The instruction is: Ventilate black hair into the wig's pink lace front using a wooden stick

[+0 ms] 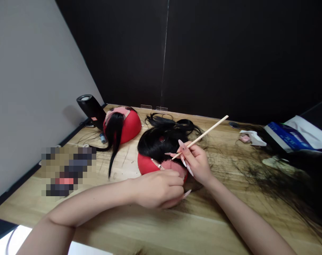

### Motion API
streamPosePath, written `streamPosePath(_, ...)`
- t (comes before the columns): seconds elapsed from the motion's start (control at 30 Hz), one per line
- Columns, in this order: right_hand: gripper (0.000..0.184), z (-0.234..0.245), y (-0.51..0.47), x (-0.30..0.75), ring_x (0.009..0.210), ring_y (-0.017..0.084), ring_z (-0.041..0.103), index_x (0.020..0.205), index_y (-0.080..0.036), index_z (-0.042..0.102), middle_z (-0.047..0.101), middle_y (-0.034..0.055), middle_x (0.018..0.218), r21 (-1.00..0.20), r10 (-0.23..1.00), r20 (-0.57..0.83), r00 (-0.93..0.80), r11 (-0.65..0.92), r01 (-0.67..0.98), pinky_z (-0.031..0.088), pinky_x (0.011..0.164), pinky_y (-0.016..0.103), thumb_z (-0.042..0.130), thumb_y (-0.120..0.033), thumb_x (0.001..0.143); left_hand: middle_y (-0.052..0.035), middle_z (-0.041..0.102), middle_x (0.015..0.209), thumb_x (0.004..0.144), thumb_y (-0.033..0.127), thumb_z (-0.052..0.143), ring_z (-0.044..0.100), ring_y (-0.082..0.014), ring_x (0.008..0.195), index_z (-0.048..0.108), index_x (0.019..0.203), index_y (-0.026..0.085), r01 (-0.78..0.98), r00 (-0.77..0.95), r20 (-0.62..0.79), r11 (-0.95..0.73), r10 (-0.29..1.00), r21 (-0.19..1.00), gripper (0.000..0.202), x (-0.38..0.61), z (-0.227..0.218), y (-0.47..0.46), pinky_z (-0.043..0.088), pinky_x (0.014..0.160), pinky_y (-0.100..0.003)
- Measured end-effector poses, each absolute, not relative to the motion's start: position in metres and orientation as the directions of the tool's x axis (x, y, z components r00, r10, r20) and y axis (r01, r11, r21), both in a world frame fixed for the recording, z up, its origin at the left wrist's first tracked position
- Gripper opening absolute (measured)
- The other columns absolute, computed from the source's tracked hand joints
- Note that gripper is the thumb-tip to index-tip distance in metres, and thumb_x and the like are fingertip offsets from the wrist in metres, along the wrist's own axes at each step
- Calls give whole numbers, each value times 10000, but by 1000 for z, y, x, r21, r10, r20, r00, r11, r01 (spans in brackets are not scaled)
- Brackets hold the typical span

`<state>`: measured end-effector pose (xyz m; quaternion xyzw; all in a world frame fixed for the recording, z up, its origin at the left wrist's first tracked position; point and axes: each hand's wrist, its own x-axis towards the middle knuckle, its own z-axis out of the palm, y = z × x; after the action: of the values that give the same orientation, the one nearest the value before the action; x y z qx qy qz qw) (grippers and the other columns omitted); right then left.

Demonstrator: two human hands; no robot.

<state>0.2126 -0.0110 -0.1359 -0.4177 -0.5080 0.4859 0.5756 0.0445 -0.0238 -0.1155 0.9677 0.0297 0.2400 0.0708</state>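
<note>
My right hand pinches a wooden-handled ventilating needle, its lower end pointing down at the pink mesh cap. The cap covers part of a red dome-shaped head block. Long black hair is attached to the cap and swept back over the block. In front of the block, my left hand is closed against the cap's near edge; what its fingers hold is hidden. A light clip or pin lies at the cap's left edge.
A second red block with a hair-covered cap stands at back left beside a black cylindrical speaker. Loose black hair spreads over the right side of the wooden table. A blue-white tissue pack lies at far right.
</note>
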Motion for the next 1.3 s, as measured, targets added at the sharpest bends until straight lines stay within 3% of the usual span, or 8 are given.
streamPosePath(0.23,368,-138,-11,214,427,58,445,762,-178,607,468,-61,534,-975,979,203,9,203,-90,488,551,233,659,-534,840,-30,566,677,978,165,401,427,-149,663,550,712,153,12,892,432,-962,133,271,304,46,-117,-27,431,673,-276)
streamPosePath(0.47,386,-136,-13,214,475,82,518,746,-175,602,489,-44,541,-977,978,208,11,208,-55,482,534,230,662,-546,831,-2,492,660,979,165,389,434,-117,654,392,652,201,30,897,345,-818,275,574,329,45,-108,-27,428,620,-230)
streamPosePath(0.6,361,-139,-13,214,522,86,538,761,-175,604,497,-42,562,-976,977,211,17,211,-58,496,585,237,658,-522,846,-5,502,661,980,174,406,425,-119,643,429,665,191,18,889,380,-849,256,528,316,45,-110,-27,427,614,-232)
streamPosePath(0.77,352,-141,-14,213,466,58,438,777,-169,620,528,-37,578,-973,971,229,63,230,-11,439,510,220,658,-511,851,-14,526,680,977,183,426,469,-128,674,484,688,179,38,898,376,-893,227,449,294,45,-113,-26,449,647,-236)
streamPosePath(0.93,368,-136,-17,211,400,47,378,772,-169,616,524,-45,537,-972,970,236,61,236,4,409,439,213,649,-528,848,-17,536,691,962,164,424,472,-130,687,485,703,181,35,908,339,-850,246,525,267,44,-111,-24,468,665,-241)
streamPosePath(1.07,344,-135,-19,209,381,48,384,767,-181,616,514,-57,524,-969,967,247,63,248,-9,504,500,234,654,-513,849,-14,517,671,974,188,403,450,-131,680,477,696,182,-6,889,374,-809,265,587,287,43,-110,-22,457,668,-244)
streamPosePath(1.17,341,-134,-20,208,368,41,371,756,-185,611,509,-63,526,-966,965,253,73,256,-31,553,564,250,656,-510,848,-19,514,676,972,178,401,437,-132,674,514,721,166,-48,883,406,-814,236,579,276,44,-111,-22,444,659,-243)
streamPosePath(1.3,357,-135,-20,207,358,33,368,746,-179,595,530,-53,541,-967,964,250,87,254,-35,479,452,207,649,-516,851,-21,515,681,967,168,408,426,-131,668,536,719,153,-60,878,428,-837,215,544,280,46,-113,-22,438,653,-238)
